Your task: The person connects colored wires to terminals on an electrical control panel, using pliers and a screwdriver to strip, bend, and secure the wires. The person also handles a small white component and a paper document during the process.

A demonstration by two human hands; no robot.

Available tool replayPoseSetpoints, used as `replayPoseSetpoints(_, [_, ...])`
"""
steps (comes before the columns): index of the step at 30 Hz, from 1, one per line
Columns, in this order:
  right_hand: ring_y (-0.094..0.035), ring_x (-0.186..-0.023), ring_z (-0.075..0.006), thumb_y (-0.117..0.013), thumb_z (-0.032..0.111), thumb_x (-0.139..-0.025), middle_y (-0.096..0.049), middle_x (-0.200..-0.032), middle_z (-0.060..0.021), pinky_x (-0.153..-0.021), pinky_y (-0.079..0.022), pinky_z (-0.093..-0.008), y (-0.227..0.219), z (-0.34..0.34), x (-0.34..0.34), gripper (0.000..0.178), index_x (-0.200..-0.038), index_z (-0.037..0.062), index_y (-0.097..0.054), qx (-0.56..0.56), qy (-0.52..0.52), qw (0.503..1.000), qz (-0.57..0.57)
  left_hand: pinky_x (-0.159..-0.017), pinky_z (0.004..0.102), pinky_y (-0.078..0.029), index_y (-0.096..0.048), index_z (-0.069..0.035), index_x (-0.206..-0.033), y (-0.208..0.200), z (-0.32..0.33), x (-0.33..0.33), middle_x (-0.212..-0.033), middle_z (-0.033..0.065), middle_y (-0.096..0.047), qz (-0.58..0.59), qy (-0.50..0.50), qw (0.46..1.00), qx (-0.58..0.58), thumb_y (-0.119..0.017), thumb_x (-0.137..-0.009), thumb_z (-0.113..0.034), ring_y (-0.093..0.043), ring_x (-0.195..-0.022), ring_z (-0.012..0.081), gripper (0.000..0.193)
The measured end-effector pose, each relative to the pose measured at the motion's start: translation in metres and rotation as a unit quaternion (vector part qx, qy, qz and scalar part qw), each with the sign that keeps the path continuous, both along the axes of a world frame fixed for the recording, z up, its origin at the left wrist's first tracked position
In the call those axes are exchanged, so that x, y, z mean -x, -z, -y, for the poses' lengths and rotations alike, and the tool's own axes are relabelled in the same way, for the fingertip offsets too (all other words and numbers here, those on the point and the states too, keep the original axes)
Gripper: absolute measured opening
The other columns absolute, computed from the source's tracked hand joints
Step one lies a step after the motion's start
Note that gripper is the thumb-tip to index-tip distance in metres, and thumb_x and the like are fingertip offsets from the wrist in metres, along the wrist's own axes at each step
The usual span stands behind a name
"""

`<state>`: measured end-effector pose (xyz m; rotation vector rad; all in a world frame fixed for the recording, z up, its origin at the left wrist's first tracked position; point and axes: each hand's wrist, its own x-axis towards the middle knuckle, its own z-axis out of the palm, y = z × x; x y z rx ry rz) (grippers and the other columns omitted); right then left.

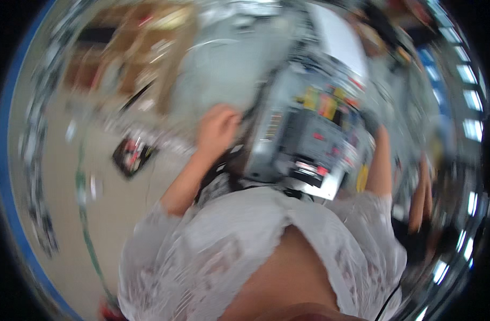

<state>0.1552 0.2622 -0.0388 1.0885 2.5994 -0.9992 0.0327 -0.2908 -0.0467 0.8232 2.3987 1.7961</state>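
Note:
In front of my body lies a grey metal plate [265, 142] with an electrical assembly on it. A dark grey block [313, 136] with small red marks is fitted there, beside yellow and red parts [325, 101]. My left hand [219, 128] is just left of the plate, its fingers curled in; motion blur hides what they may hold. At the assembly's right side is my right hand [370, 123], which looks dark grey, perhaps gloved. Its fingers are smeared and partly hidden, so I cannot make out its grip.
Brown cartons [132, 53] with parts stand at the far left. A black tray [132, 156] with small items is on the floor at left. A white curved panel [338, 37] lies beyond the assembly. Another person's arm [419, 198] shows at right.

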Motion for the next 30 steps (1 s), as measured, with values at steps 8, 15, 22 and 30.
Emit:
replayPoseSetpoints(8, [-0.054,-0.07,-0.0161,-0.061,0.036,-0.089,-0.063,-0.079,-0.0049,-0.065,-0.044,-0.0316,0.004,0.033,0.008,0.033,-0.093,0.0039,-0.068,0.048,0.07,0.996,-0.01,-0.078,0.0311,-0.044,-0.058,0.003,-0.086,0.004,0.001,-0.004,-0.087,0.0121,-0.058,0.011,0.003,0.999,0.032,-0.057,-0.086,-0.003,-0.057,-0.082,0.0251,0.005])
replayPoseSetpoints(15, [-0.059,-0.073,-0.0171,-0.059,0.029,-0.091,-0.066,-0.083,-0.0087,-0.072,-0.048,-0.0319,0.0,0.041,0.003,0.031,-0.105,0.001,-0.064,-0.045,0.065,0.991,-0.104,-0.077,0.0269,-0.043,-0.06,0.001,-0.094,-0.016,-0.009,0.024,-0.089,0.0072,-0.057,0.037,-0.027,0.998,0.053,-0.058,-0.088,-0.005,-0.053,-0.082,0.0163,0.009])
replayPoseSetpoints(22, [-0.061,-0.072,-0.0255,-0.061,0.025,-0.088,-0.065,-0.081,-0.0141,-0.072,-0.05,-0.0365,0.027,0.092,-0.02,0.024,-0.101,0.0044,-0.062,-0.116,0.233,0.898,-0.355,-0.088,0.041,-0.048,-0.057,-0.004,-0.114,-0.109,-0.207,0.095,-0.112,0.0166,-0.056,-0.266,0.082,0.935,0.22,-0.066,-0.081,-0.018,-0.059,-0.102,0.0323,0.037])
replayPoseSetpoints(30, [-0.054,-0.07,-0.0097,-0.058,0.0,-0.085,-0.06,-0.083,-0.0037,-0.068,-0.048,-0.0259,0.02,0.105,-0.032,0.027,-0.112,0.0024,-0.058,0.022,0.202,0.886,-0.417,-0.089,0.0373,-0.048,-0.052,-0.005,-0.125,-0.068,-0.321,0.143,-0.125,0.0145,-0.049,-0.254,0.204,0.91,0.255,-0.077,-0.072,-0.022,-0.054,-0.111,0.0319,0.06])
